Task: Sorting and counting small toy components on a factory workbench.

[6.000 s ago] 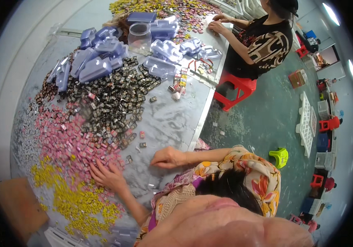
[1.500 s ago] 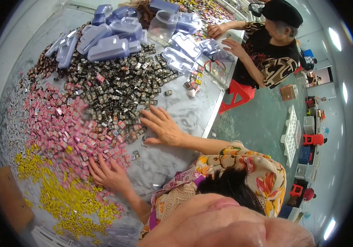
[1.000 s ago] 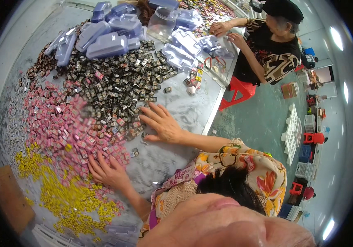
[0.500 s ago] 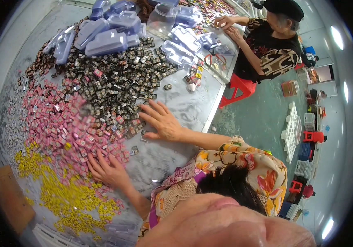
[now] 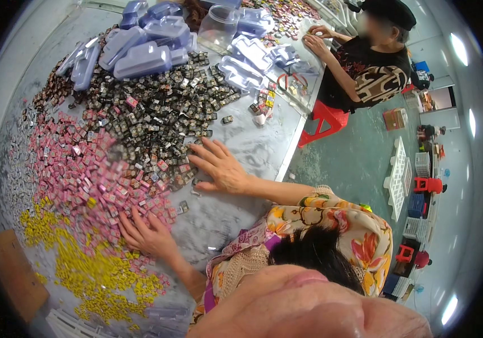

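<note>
My left hand (image 5: 150, 235) rests with spread fingers at the edge of a pile of small pink pieces (image 5: 78, 163). Its fingertips touch the nearest of them. Farther right lies my right hand (image 5: 222, 168), palm down and fingers apart, against the border of a heap of small black block-like pieces (image 5: 157, 107). Neither hand grips anything. Small yellow pieces (image 5: 95, 270) spread below the pink ones. A few loose dark pieces sit on the pale tabletop (image 5: 241, 135) near my right hand. What lies beneath my fingers is hidden.
Clear bluish plastic trays (image 5: 146, 59) and a clear tub (image 5: 219, 25) stand at the back. A brown cardboard piece (image 5: 16, 273) is at the lower left. Across the table sits a co-worker (image 5: 365, 67) on a red stool (image 5: 326, 124). A white rack (image 5: 396, 177) lies on the green floor.
My two hands stay almost in place. The co-worker's hands have shifted slightly, and the whole view has moved a little.
</note>
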Available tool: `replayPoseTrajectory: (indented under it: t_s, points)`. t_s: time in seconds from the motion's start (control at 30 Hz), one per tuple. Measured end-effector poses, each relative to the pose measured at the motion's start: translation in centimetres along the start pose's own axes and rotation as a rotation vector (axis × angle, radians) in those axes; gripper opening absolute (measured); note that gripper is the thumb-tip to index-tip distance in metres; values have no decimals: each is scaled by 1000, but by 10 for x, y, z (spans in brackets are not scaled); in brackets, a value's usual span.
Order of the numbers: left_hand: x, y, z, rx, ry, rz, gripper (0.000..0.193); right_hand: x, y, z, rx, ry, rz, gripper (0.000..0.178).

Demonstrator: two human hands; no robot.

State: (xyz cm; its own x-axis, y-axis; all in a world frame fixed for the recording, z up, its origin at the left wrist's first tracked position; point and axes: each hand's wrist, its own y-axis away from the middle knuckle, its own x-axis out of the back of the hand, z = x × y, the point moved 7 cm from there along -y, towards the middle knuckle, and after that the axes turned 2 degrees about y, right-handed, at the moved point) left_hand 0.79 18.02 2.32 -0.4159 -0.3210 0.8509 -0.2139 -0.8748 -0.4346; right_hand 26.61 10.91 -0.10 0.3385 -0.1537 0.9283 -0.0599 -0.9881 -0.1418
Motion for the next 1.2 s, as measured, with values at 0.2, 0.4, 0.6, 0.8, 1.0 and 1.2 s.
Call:
replayPoseTrajectory:
  t_s: [0.2,0.4,0.6,0.8,1.0,1.2]
  points:
    - [3,2,4,-13,8,-8,42,2,5,0,-11,-6,11,80]
    - [9,11,-7,21,-36,2,52,-8,4,-8,31,-54,4,78]
    - [6,17,-6,78,66,-162,91,-1,4,-1,76,-101,101,92]
    - [3,30,-59,186,4,-114,109,-36,-37,-24,125,-130,78,110]
    - [-7,3,-64,169,125,-1,109,-53,-68,-53,163,-268,170,106]
    - [-22,-52,-78,284,579,86,83,-67,-127,-72,-151,-934,166,82]
